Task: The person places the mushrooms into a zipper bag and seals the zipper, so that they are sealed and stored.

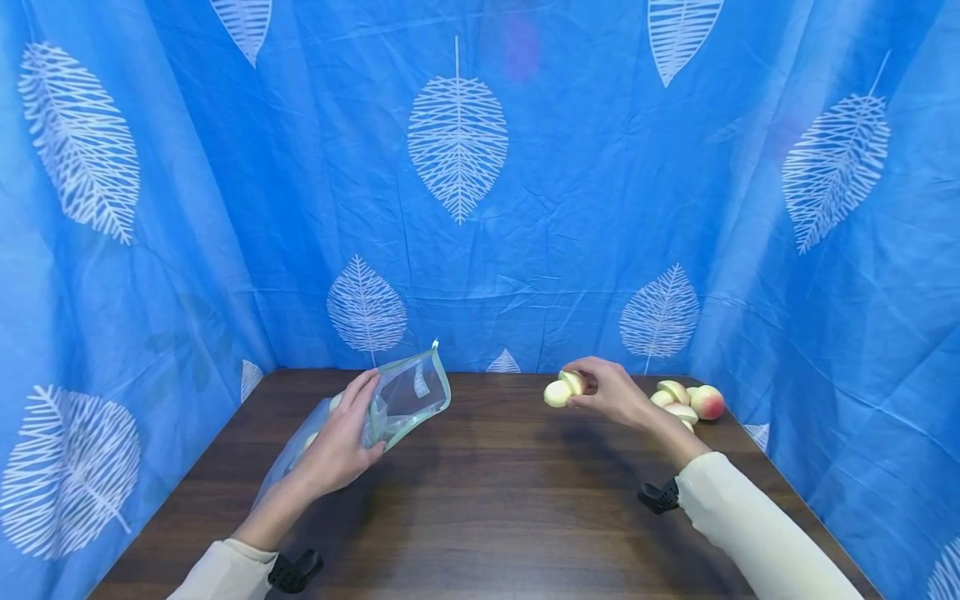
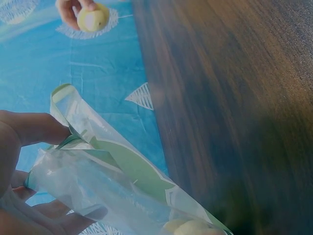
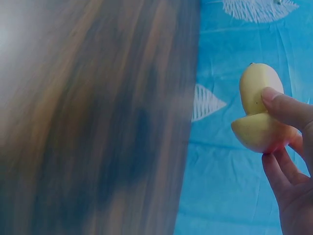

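Note:
My left hand (image 1: 341, 446) grips a clear plastic zip bag (image 1: 417, 385) with pale green edges near its mouth, which faces right. In the left wrist view, the thumb and fingers hold the bag (image 2: 102, 181) by its top layers, and pale rounded things (image 2: 193, 227) show through the plastic. My right hand (image 1: 609, 390) pinches a pale yellow toy mushroom (image 1: 558, 393) in the air over the back of the table. Seen from the right wrist, the thumb lies on the mushroom's stem (image 3: 254, 85) and the fingers support the cap (image 3: 261, 133) from below.
On the table's right side lies a small pile of pale toy mushrooms (image 1: 681, 412) beside a pink-and-cream peach (image 1: 708, 402). The dark wooden table (image 1: 480, 508) ends at a blue curtain (image 1: 480, 275) with white leaf prints, which hangs behind and on both sides.

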`<state>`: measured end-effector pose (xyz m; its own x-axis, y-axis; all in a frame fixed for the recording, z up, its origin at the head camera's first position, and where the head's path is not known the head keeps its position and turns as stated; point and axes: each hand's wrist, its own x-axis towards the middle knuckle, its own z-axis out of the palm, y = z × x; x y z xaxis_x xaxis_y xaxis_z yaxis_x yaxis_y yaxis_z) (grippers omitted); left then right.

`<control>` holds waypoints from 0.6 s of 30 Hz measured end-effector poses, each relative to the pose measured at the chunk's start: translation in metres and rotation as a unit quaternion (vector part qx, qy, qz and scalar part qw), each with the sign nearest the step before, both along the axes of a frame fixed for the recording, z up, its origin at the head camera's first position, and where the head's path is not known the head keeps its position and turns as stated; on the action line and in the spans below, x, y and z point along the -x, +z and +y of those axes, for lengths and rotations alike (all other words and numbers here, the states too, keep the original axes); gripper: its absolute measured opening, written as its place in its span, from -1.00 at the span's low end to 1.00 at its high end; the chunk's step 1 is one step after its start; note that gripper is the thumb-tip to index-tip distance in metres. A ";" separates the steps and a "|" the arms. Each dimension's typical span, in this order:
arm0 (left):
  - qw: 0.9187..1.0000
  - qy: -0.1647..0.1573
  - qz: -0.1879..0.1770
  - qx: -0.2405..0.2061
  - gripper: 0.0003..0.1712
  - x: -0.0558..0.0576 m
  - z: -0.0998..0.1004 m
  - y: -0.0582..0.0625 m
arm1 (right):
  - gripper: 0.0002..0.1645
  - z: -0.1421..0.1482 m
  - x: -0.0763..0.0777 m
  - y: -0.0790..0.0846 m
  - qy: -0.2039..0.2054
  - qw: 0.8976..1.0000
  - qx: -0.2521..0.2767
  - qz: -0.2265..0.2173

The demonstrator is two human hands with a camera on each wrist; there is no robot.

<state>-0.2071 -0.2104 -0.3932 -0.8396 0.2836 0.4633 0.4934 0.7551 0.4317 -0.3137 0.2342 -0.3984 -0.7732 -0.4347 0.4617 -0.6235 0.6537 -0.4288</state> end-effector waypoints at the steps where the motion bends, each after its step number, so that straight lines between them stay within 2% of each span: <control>1: 1.000 0.000 0.000 0.000 0.17 0.000 0.000 0.000 | -0.39 -0.004 0.001 0.001 0.006 1.000 0.002 0.003; 8: 1.000 0.001 -0.005 -0.002 0.17 0.000 0.001 0.001 | -0.39 -0.029 0.006 0.008 0.045 0.999 0.017 -0.004; 18: 1.000 0.002 -0.010 -0.002 0.17 -0.001 0.002 0.001 | -0.41 -0.056 0.011 0.011 0.053 0.998 0.020 -0.027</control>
